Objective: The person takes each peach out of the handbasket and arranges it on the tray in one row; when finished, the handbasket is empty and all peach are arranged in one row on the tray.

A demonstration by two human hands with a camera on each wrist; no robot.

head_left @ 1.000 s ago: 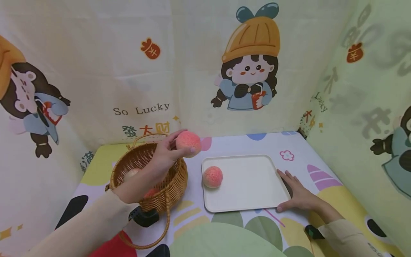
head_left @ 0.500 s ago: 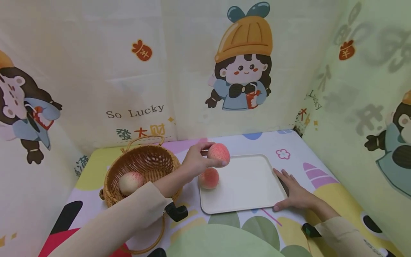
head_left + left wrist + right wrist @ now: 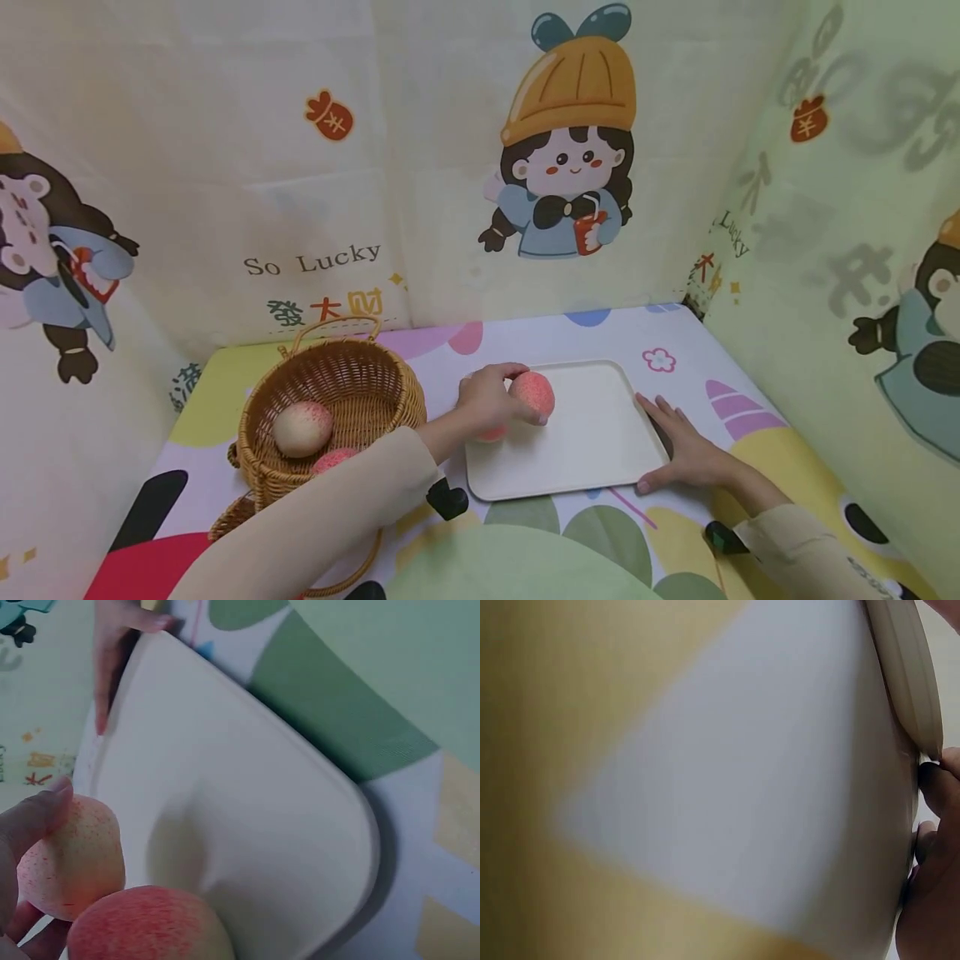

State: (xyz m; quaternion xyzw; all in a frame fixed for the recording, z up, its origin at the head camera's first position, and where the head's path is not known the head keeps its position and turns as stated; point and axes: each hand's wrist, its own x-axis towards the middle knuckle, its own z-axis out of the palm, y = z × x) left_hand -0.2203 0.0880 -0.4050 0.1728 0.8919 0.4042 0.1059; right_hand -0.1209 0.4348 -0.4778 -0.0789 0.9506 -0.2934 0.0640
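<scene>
- Two hands reach into our head view; the left hand [image 3: 491, 398] has its grip clamped round a pink-flecked peach [image 3: 534, 396], the thumb on one side and fingers on the other.
- We see this peach over the left half of a white tray [image 3: 577, 454]; whether it touches the tray, we cannot tell.
- At the tray's left end lies a second peach [image 3: 150, 926], largely hidden from us behind the left hand in the head view.
- On the right hand [image 3: 693, 454] the grip is apart: its fingers touch the tray's right edge, the thumb near the close corner.
- To the left of the tray we have a wicker basket [image 3: 360, 375] with a pale peach [image 3: 302, 429] and a pinker peach [image 3: 334, 460], the latter partly covered by the left sleeve [image 3: 330, 508].
- Our worktop [image 3: 525, 335] is brightly patterned.
</scene>
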